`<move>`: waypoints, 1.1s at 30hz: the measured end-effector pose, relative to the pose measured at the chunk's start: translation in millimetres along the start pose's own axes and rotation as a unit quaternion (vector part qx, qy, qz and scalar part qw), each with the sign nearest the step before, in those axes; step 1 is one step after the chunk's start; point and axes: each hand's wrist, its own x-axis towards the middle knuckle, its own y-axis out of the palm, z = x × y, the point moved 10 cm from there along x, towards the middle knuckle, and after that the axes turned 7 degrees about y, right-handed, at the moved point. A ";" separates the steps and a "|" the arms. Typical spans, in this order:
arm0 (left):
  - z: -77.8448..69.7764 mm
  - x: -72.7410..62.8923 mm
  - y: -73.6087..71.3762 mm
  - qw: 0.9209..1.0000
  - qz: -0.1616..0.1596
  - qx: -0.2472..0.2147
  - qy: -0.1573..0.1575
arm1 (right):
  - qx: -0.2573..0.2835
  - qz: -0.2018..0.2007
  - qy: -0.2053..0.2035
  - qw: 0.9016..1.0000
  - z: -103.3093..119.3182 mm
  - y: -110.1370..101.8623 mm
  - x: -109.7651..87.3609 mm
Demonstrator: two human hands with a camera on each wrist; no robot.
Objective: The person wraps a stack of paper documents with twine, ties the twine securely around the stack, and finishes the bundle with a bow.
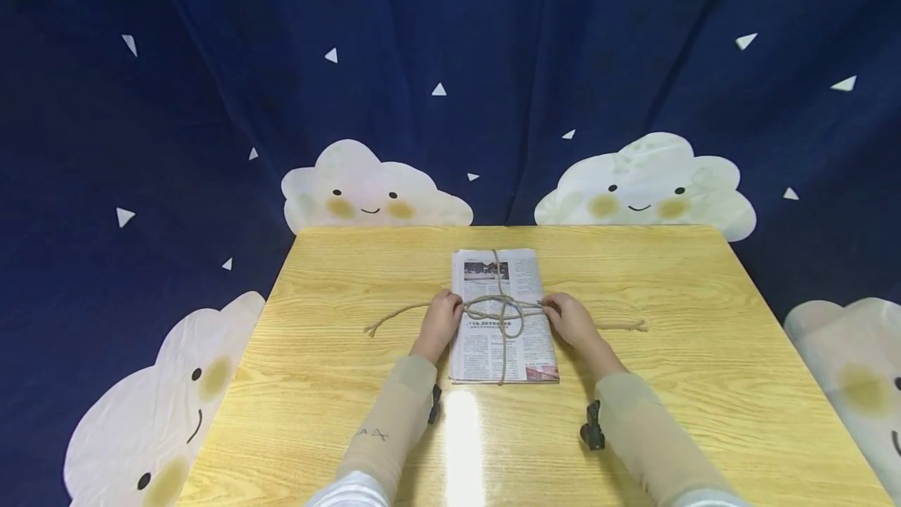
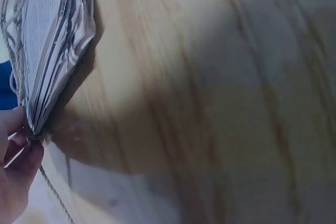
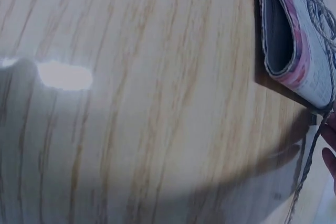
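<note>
A folded stack of newspapers [image 1: 524, 350] lies flat on the table, its loose page edges [image 2: 65, 51] showing in the left wrist view and a rounded fold in the right wrist view. Brown twine [image 1: 504, 358] runs down its length and across its middle, with loops [image 1: 522, 327] lying on top. At the left side, my left hand [image 1: 441, 319] pinches the crosswise twine against the newspaper edge. My right hand [image 1: 568, 321] pinches the twine at the opposite side; only its fingertips [image 3: 329, 129] show in the right wrist view.
One loose twine end [image 1: 383, 319] trails left over the wooden table [image 1: 338, 272], another end [image 1: 622, 325] to the right. Dark devices [image 1: 593, 427] are strapped at the wrists. Behind the table hangs a dark blue curtain [image 1: 394, 37] with white clouds.
</note>
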 end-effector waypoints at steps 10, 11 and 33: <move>-2.2 2.8 -3.4 1.000 -0.006 0.020 0.002 | -0.013 0.030 -0.002 0.999 5.1 8.0 3.8; -2.2 2.8 -3.8 1.000 -0.007 0.021 0.001 | -0.014 0.034 -0.005 0.999 5.9 9.7 4.0; 6.1 -1.9 -15.0 1.000 -0.018 0.004 -0.023 | -0.017 -0.031 -0.046 0.998 18.4 -20.6 2.5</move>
